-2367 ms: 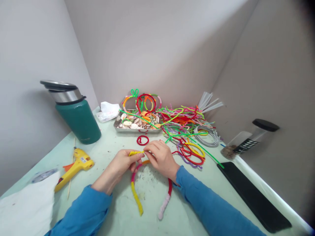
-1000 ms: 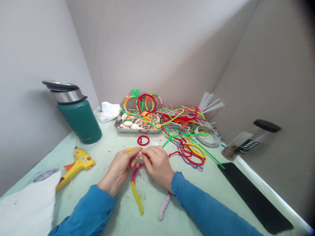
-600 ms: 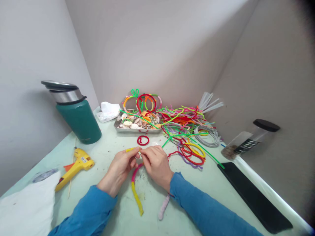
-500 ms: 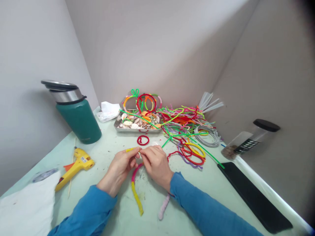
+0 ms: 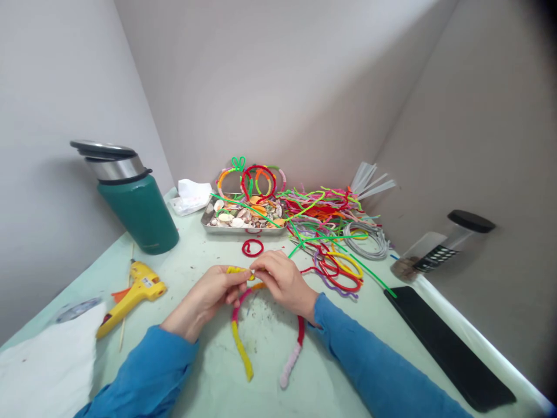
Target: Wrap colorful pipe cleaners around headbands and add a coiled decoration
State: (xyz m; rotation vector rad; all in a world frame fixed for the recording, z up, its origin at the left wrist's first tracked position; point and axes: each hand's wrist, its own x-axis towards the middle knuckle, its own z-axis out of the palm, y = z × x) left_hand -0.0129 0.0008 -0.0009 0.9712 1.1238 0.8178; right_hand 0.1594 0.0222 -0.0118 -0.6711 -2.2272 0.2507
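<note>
My left hand point(image 5: 221, 288) pinches a short yellow pipe cleaner point(image 5: 237, 270) between thumb and fingers. Close against it on the right, my right hand point(image 5: 282, 281) has its thumb and fingertips pressed together at the end of the same piece; just what they grip is too small to be sure of. Below both hands, a headband point(image 5: 239, 342) wrapped in yellow, pink, orange, red and pale lilac pipe cleaner lies on the table, its top partly covered by my hands. Beyond them is a red coil of pipe cleaner point(image 5: 253, 248).
A metal tray point(image 5: 243, 231) of shells stands at the back, with wrapped rings behind it. Right of it lies a pile of pipe cleaners point(image 5: 322, 209). A yellow glue gun point(image 5: 139, 290) and green bottle point(image 5: 141, 215) are left; a black strip point(image 5: 448, 348) lies right.
My hands have moved slightly apart, the right one going up and to the right. More of the yellow pipe cleaner and of the headband's red right side now shows.
</note>
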